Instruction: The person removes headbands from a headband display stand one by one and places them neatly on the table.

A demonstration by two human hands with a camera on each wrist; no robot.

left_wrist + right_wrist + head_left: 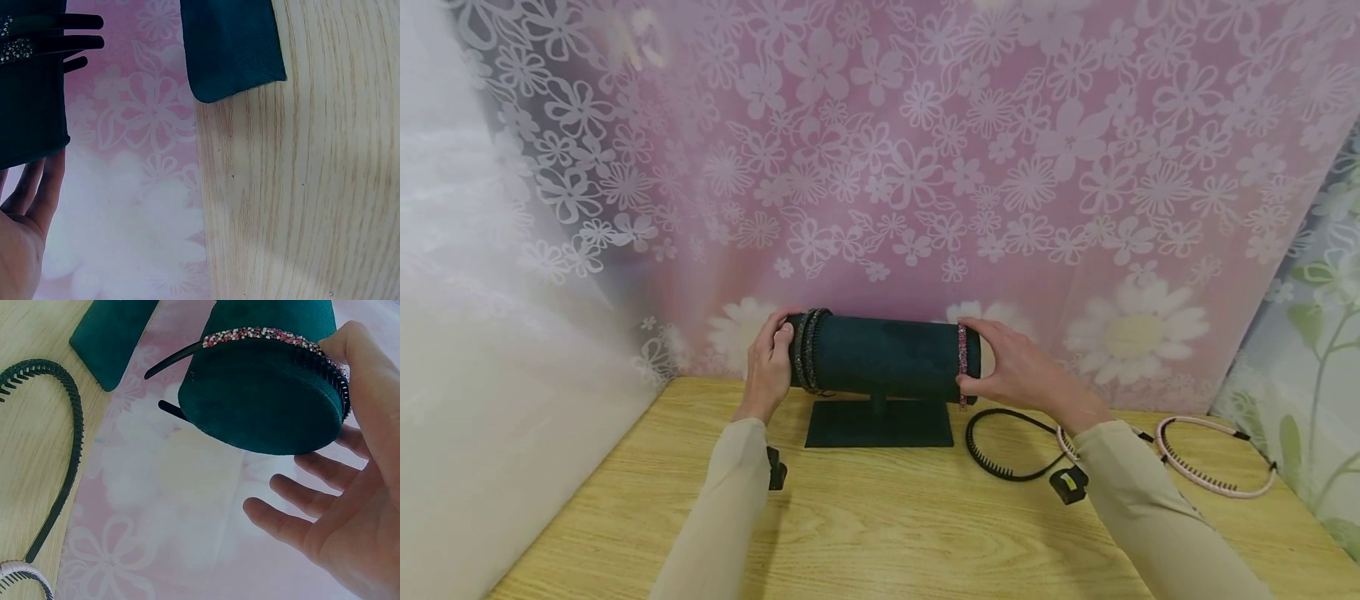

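Note:
A dark green velvet headband display stand [887, 354], a horizontal roll on a flat base, stands on the table. My left hand [769, 358] holds the roll's left end, thumb in front and fingers behind. Beside it, two dark sparkly headbands [808, 350] sit round the roll, their black tips hanging below in the left wrist view. At the other end, a pink glittery headband [262, 334] goes over the roll. My right hand [1018, 367] pinches this headband with thumb and forefinger, while the other fingers spread past the roll's end in the right wrist view.
On the table [880, 517], a black toothed headband [1000, 477] lies right of the stand's base, overlapping a pale pink one partly under my right wrist. Another pink headband [1206, 483] lies farther right. A flowered pink curtain [910, 167] hangs behind.

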